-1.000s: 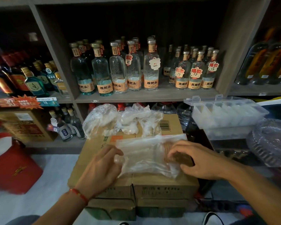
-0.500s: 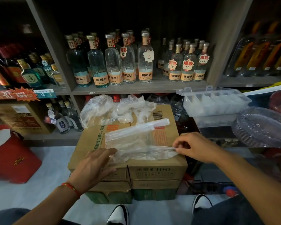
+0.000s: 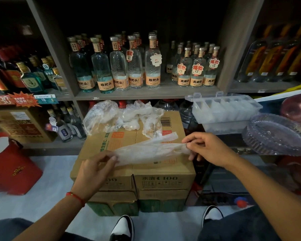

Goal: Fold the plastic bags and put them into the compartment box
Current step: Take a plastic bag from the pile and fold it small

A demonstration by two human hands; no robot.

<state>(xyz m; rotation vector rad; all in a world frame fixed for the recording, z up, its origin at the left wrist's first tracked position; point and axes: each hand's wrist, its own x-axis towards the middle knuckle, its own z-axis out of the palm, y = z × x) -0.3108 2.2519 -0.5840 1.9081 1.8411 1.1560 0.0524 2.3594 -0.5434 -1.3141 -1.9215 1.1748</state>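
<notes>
A clear plastic bag (image 3: 149,152), already narrowed to a long strip, is held stretched across the top of the stacked cardboard cartons (image 3: 163,180). The left hand (image 3: 96,169) pinches its near-left end and the right hand (image 3: 208,150) pinches its right end, each grip closed on the film; pulling from both ends likely keeps the strip flat and taut for the next fold. The strip runs from the cartons' front-left area toward their right edge, partly lifted off the cardboard. Unfolded, crumpled bags (image 3: 123,117) lie in a heap along the cartons' back edge, within reach. The translucent compartment box (image 3: 222,108), lid open, stands beyond the cartons' back-right corner on a separate support, beside a ribbed glass dish (image 3: 276,134). Behind, wooden shelves (image 3: 146,94) carry rows of labelled bottles (image 3: 153,63); a red bag (image 3: 14,171) sits on the pale floor at left.
</notes>
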